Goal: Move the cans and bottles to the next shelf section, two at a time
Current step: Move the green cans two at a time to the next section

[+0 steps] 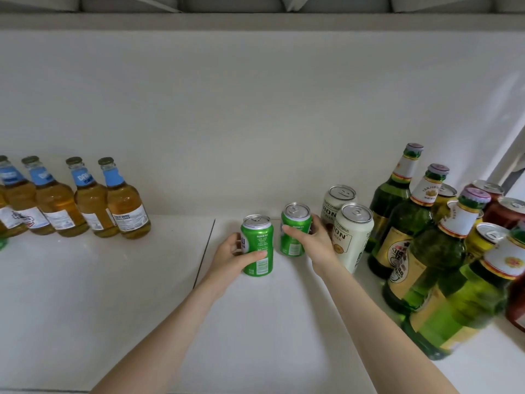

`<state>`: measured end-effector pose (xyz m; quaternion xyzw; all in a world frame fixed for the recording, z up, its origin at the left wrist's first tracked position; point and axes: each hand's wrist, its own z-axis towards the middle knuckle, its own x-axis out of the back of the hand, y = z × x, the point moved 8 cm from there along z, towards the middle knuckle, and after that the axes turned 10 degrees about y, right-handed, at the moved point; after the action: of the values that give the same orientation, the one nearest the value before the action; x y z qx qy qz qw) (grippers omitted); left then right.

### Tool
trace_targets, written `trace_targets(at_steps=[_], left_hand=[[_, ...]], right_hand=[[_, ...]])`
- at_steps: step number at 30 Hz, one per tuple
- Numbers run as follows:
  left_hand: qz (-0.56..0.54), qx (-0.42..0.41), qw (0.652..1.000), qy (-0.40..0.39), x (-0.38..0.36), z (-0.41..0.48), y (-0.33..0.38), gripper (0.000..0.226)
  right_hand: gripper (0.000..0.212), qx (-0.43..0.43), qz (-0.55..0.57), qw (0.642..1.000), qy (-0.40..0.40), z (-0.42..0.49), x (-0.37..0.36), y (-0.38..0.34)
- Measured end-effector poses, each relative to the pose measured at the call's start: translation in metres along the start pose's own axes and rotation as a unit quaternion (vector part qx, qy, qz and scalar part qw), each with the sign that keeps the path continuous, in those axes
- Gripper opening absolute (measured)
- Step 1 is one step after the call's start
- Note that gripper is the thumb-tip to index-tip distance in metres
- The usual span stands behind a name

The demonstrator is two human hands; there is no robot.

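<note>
The left grip [230,257] curls round an upright green can [260,231] just right of the dividing seam [205,251] in the white shelf [113,294]. The right grip [315,243] holds a second green can [294,227] beside it. White beer cans [352,237] and green glass bottles [409,223] crowd the right section, and amber bottles [125,206] line the left.

Green cans [257,245] w/ silver tops, cream cans [351,237], amber bottles [125,207] w/ blue neck labels.
</note>
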<state>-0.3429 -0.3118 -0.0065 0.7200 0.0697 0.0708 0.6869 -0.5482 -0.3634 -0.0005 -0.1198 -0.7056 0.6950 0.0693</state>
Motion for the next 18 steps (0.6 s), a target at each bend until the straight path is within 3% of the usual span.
trace_targets(at_steps=[18], left_hand=[[-0.014,-0.012,1.000,-0.016,0.005,-0.006,-0.013,0.061]], right_hand=[[0.057,0.014,-0.018,1.000,-0.018,0.003,-0.002,0.016]])
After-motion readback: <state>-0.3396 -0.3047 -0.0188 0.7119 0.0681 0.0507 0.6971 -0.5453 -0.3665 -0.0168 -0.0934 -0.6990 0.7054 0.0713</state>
